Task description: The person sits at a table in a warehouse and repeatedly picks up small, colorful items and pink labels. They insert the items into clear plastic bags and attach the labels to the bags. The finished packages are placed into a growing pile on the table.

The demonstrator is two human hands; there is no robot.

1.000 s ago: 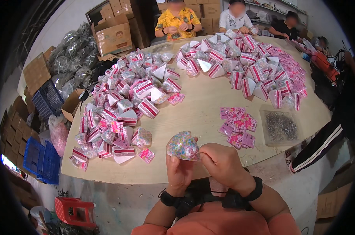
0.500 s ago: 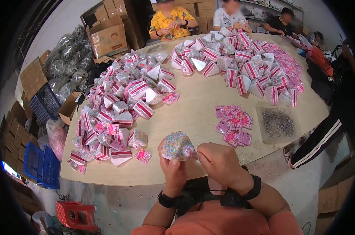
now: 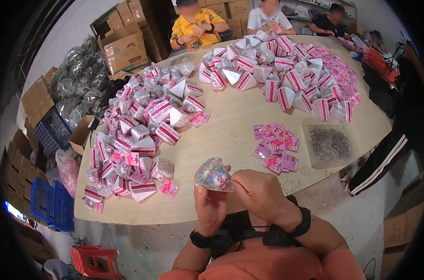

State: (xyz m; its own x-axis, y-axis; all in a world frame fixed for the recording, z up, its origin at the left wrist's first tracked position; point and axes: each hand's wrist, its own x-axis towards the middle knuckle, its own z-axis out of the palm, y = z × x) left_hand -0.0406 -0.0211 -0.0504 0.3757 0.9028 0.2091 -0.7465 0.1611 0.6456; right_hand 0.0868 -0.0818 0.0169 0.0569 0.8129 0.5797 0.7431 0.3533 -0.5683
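Observation:
Close to the table's near edge, my left hand (image 3: 209, 210) grips a toy cake slice (image 3: 213, 175) with a top of pastel sprinkles, in what looks like clear wrapping. The thumb lies on its near side, and fingertips show behind it. My right hand (image 3: 258, 193) is closed at the slice's right corner, pinching what seems to be the gathered end of the wrapping; the fingertips are partly hidden. Loose pink printed cards (image 3: 275, 147) lie beyond my right hand. Left of my hands sits a heap of wrapped cake slices (image 3: 167, 134), some with pink cards.
A clear plastic box (image 3: 314, 161) of small metal pieces stands right of the cards. Another heap of slices (image 3: 286, 98) covers the far right of the table (image 3: 212, 135). Several people sit across. Blue crates (image 3: 50, 205) and a red stool (image 3: 97, 261) are on the floor at left.
The cake slice has tilted in my left hand, and fingertips now show behind it. My right hand keeps its pinch at the corner. The whole view has shifted slightly.

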